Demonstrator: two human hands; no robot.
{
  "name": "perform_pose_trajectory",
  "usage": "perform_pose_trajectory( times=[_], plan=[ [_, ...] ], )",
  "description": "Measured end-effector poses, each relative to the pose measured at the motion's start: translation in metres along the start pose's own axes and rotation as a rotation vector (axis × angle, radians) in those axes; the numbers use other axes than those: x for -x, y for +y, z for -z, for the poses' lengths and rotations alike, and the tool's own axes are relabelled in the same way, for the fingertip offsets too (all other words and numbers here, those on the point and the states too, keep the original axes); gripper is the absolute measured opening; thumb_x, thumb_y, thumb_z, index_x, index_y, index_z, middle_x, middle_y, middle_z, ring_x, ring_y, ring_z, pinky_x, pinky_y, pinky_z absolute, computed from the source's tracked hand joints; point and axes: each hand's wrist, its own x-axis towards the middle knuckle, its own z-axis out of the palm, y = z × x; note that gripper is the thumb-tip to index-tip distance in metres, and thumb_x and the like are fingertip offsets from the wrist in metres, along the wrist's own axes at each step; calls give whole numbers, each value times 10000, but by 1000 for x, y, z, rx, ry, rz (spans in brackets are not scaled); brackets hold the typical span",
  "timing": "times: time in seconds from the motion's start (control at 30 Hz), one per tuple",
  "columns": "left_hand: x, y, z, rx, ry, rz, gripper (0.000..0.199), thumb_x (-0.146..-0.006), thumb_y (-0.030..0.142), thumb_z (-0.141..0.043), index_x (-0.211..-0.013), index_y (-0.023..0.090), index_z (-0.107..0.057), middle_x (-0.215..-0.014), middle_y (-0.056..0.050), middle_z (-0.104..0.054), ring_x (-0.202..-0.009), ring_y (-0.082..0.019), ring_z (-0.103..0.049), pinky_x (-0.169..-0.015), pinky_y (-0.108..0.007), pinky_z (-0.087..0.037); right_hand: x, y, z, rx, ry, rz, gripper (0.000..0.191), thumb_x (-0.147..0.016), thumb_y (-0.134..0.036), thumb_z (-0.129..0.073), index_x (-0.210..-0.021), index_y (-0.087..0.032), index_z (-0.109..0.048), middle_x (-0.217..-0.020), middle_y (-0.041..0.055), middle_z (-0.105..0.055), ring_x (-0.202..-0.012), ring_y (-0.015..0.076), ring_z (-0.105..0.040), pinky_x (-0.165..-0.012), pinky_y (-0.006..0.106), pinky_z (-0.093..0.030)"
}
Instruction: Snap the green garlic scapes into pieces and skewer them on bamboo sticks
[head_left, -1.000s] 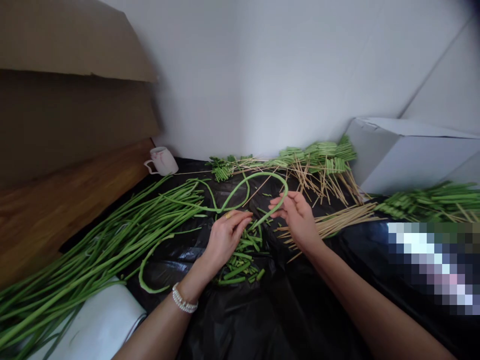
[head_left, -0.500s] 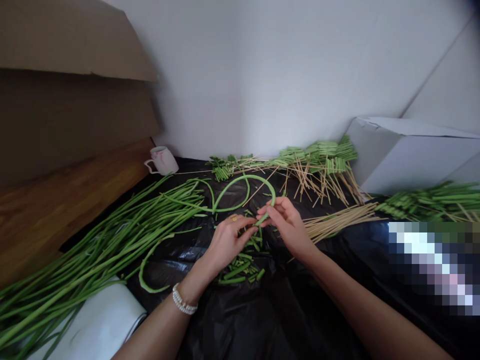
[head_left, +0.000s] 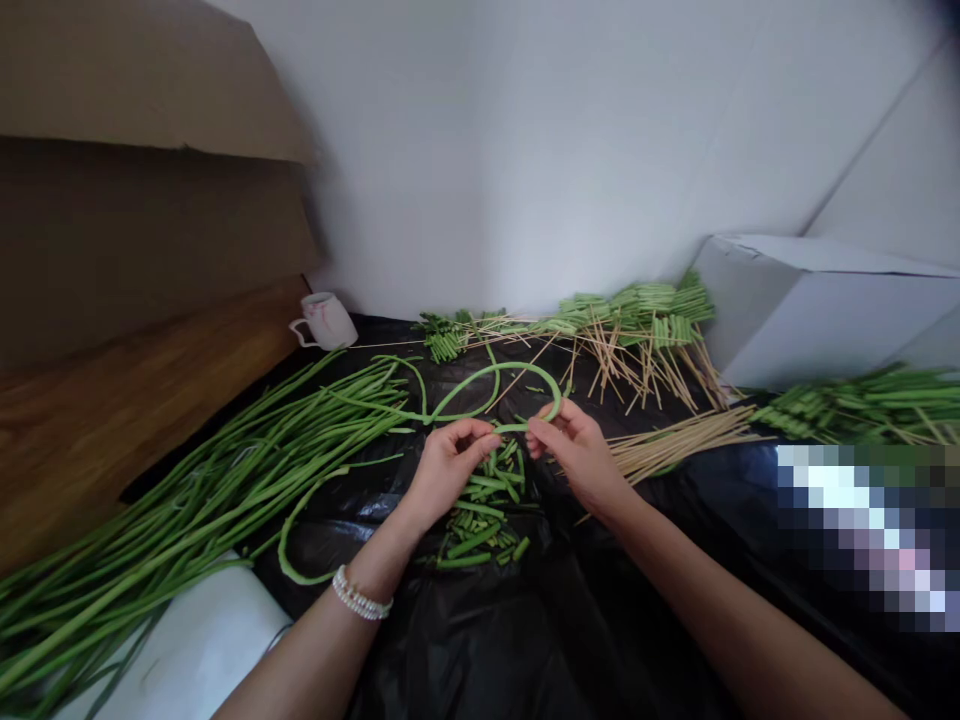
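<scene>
Our left hand (head_left: 448,470) and right hand (head_left: 574,455) pinch a looped garlic scape (head_left: 487,368) in narrow grips, just above the cut pieces (head_left: 480,510) mid-way across the black sheet (head_left: 465,625); too hard a bend could snap it; a slip could scatter the pieces.

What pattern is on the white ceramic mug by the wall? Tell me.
The white ceramic mug shows faint pinkish marbled streaks; the head view shows it best.
</scene>
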Motion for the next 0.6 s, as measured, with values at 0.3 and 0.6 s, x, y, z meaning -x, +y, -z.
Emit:
perform_pose_trajectory(
  times=[0.3, 0.6],
  plan=[
    [-1, -3, -7, 585, 88, 190, 282, -598, 324, -868, -755, 127, -741, -688, -3, -667, -536, -34, -495, -531, -150, -399, 4, 10, -4, -69, -68, -92, 262, -704, -376, -778, -766, -191, -602, -635, -12, -664, -570, 116, -575, -572, 260, -466],
    [4, 5, -4, 676, -76, 247, 408, -667, 219, -838, -1059, 154, -747, -792, -17, -686, -575, -22, -535, -601, -129, -458, 1, 7, -3, -281, -62, -228, 302, -641, -362, -829, -715, -183, -596, -618, -25, -645, -540, 87, -545, -533, 228, -410]
  ],
)
